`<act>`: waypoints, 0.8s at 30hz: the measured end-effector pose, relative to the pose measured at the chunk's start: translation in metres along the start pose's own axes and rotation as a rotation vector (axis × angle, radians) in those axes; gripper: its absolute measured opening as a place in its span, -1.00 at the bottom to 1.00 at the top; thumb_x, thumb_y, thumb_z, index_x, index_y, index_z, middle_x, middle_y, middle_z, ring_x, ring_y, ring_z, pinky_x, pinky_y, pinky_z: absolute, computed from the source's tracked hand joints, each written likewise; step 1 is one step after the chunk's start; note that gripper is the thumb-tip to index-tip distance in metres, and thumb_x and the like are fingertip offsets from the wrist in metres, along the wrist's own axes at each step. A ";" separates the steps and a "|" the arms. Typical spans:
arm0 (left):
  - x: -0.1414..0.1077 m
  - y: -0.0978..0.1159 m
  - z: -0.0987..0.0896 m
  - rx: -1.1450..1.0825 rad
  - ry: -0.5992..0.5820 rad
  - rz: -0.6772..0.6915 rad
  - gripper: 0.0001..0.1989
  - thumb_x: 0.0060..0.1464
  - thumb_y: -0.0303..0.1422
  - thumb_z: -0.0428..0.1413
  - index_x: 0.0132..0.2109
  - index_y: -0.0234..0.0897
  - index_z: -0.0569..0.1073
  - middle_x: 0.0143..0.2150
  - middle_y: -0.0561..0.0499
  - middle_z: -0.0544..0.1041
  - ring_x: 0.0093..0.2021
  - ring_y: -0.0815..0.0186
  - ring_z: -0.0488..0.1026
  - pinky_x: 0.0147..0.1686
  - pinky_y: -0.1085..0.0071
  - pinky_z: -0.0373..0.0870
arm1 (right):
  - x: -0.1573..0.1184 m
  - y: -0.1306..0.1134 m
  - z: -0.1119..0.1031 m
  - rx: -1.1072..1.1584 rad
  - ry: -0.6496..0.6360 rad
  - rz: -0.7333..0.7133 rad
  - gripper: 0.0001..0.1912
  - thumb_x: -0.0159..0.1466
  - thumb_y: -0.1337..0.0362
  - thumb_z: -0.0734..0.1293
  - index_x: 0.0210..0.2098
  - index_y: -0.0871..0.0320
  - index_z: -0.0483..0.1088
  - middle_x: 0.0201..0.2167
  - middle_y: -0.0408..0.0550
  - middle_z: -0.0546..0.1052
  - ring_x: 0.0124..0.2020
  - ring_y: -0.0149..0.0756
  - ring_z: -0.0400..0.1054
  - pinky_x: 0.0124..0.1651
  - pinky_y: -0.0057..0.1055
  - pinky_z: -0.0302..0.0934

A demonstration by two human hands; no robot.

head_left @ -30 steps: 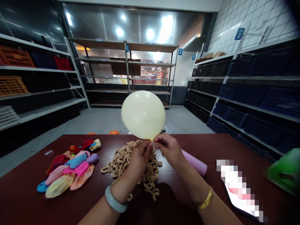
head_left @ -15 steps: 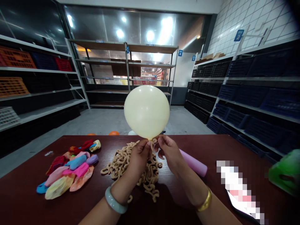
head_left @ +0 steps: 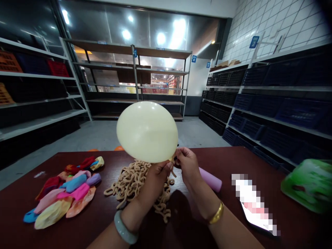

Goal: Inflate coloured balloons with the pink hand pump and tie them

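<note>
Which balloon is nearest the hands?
The inflated, pale yellow balloon, pinched near its neck by the left hand; the limp balloons lie piled farther off, to the left.

You have two hands at the clock centre: one left hand (head_left: 158,174) and one right hand (head_left: 188,164). Your wrists carry two bands: one pale bangle (head_left: 125,228), one gold bracelet (head_left: 217,213). Count one inflated balloon (head_left: 147,131) at 11 o'clock. At 9 o'clock, count at least eight limp balloons (head_left: 75,183); overlap prevents your exact total. At 8 o'clock, your one heap of tan loops (head_left: 136,176) is too tangled to count. Count one pink cylinder (head_left: 212,180) and one partly pixelated flat object (head_left: 249,212) at 4 o'clock, one green package (head_left: 308,186) at 3 o'clock, and two orange round objects (head_left: 119,148) at 10 o'clock.
</note>
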State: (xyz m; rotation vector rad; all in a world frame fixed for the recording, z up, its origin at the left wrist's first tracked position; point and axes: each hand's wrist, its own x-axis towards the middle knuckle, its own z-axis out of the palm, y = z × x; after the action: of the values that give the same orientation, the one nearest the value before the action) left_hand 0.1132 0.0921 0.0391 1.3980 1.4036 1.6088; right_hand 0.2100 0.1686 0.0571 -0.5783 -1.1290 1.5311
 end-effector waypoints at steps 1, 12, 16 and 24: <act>-0.001 -0.002 0.002 -0.042 -0.014 -0.026 -0.66 0.13 -0.16 0.05 -0.48 -0.30 0.39 -0.57 0.09 0.27 -0.52 0.41 0.16 -0.53 0.50 0.07 | 0.002 0.001 -0.002 0.012 0.016 0.003 -0.68 0.04 0.06 0.45 -0.52 0.17 0.35 -0.67 -0.26 0.33 -0.68 -0.54 0.07 -0.61 -0.54 -0.06; 0.009 -0.012 -0.010 -0.168 0.223 -0.107 -0.70 0.07 -0.12 0.08 -0.40 -0.29 0.41 -0.59 0.13 0.28 -0.59 0.42 0.16 -0.58 0.49 0.10 | -0.004 0.012 0.009 -0.118 -0.209 0.197 -0.60 -0.09 0.02 0.52 -0.44 0.22 0.46 -0.60 -0.20 0.39 -0.60 -0.51 0.16 -0.59 -0.55 0.01; 0.014 -0.012 -0.015 0.122 0.160 -0.042 -0.77 0.08 -0.23 0.05 -0.30 -0.28 0.51 -0.41 -0.02 0.52 -0.38 0.25 0.41 -0.37 0.38 0.30 | -0.010 0.018 0.014 0.033 -0.174 0.349 -0.66 -0.07 0.13 0.53 -0.39 0.19 0.46 -0.57 -0.21 0.42 -0.58 -0.48 0.22 -0.56 -0.54 0.06; 0.022 -0.013 -0.036 0.363 0.177 -0.052 -0.68 0.13 -0.18 -0.01 -0.27 -0.28 0.54 -0.34 -0.08 0.57 -0.30 0.19 0.47 -0.27 0.32 0.30 | 0.027 0.039 0.030 0.081 -0.016 0.376 -0.62 -0.17 0.16 0.56 -0.46 0.18 0.39 -0.58 -0.18 0.45 -0.57 -0.43 0.28 -0.53 -0.50 0.17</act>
State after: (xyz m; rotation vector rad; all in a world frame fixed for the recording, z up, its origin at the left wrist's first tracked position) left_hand 0.0705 0.1030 0.0381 1.4268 1.8949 1.5279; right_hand 0.1587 0.1851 0.0410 -0.7553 -1.0024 1.8954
